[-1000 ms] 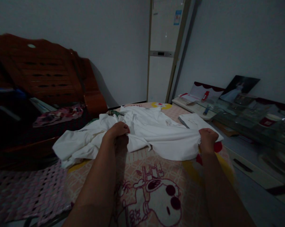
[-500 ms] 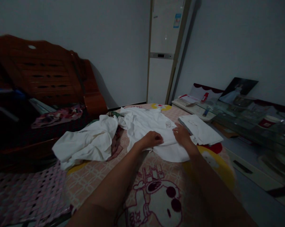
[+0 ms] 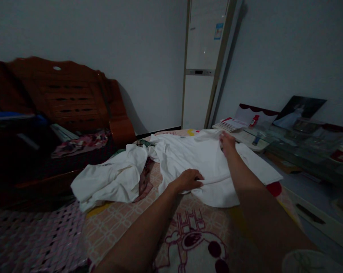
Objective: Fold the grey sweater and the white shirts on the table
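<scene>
A white shirt [image 3: 185,151] lies spread over the round table, its sleeve detail hard to make out in the dim light. My left hand [image 3: 189,179] rests at the shirt's near part, fingers curled and closed on a fold of the cloth. Farther off to the right, my right hand [image 3: 227,144] pinches the shirt's edge and holds it raised off the table. To the left lies a crumpled white garment [image 3: 111,182] in a loose heap. A folded white garment [image 3: 258,165] sits just right of my right forearm, which partly covers it.
The patterned tablecloth [image 3: 126,231] covers the table. A glass-topped cabinet [image 3: 307,151] with papers, a photo and a cup stands on the right. At the left are a wooden bench [image 3: 71,94] and a pink woven seat [image 3: 37,239]. A tall white air conditioner [image 3: 199,98] stands behind.
My right hand has moved away from me and up, lifting the shirt's edge with it. My left hand stays near the shirt's front. The view has shifted slightly.
</scene>
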A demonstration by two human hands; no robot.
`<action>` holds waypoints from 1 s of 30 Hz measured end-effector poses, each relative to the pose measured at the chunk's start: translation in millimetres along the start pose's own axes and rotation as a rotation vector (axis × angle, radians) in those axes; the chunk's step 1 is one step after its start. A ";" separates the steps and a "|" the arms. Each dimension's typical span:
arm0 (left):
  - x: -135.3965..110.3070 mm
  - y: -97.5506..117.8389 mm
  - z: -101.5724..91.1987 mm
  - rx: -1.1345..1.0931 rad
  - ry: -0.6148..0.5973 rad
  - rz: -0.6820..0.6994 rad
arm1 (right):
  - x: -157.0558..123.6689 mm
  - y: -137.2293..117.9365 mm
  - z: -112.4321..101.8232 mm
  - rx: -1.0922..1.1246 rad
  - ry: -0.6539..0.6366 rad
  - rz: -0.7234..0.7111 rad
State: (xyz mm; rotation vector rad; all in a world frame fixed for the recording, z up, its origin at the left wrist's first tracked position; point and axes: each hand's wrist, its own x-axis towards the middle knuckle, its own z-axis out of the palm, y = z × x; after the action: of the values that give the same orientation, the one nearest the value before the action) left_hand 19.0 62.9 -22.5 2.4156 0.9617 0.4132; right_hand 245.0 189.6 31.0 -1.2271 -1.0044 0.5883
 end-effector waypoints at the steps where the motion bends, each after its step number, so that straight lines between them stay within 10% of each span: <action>1: -0.3 0.9 -0.4 0.001 0.006 0.002 | 8.3 0.6 -10.5 -0.003 0.041 0.024; 5: 0.6 3.5 -1.1 0.018 0.014 -0.020 | 4.9 16.0 -52.4 -0.192 0.152 0.093; 15: -4.8 0.5 -18.5 0.109 0.158 -0.105 | -113.6 2.7 -86.8 -0.560 -0.224 -0.123; 21: -49.4 -3.8 -47.7 0.231 0.327 -0.294 | -125.7 0.5 -122.2 -1.013 -0.001 -0.206; 30: -94.3 1.7 -58.7 0.022 0.176 -0.299 | -128.3 37.0 -126.7 -1.123 -0.153 -0.237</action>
State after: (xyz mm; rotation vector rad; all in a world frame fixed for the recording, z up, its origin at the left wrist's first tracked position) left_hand -72.7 15.4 18.4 2.2329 1.3871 0.5119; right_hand 300.4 31.6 -45.4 -1.9947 -1.6724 -0.1430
